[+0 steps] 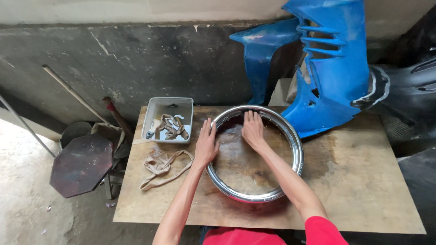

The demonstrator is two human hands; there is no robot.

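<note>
A shiny metal ring [255,155] lies flat on the wooden worktop [365,190]. The left hand [206,145] rests on the ring's left edge, fingers flat and open. The right hand [252,130] lies inside the ring, fingers open too. A tan strap [162,169] lies beside a white tray [169,120].

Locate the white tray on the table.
The white tray sits at the wooden table's far-left corner, left of the chrome wheel rim, behind the loose strap.
</note>
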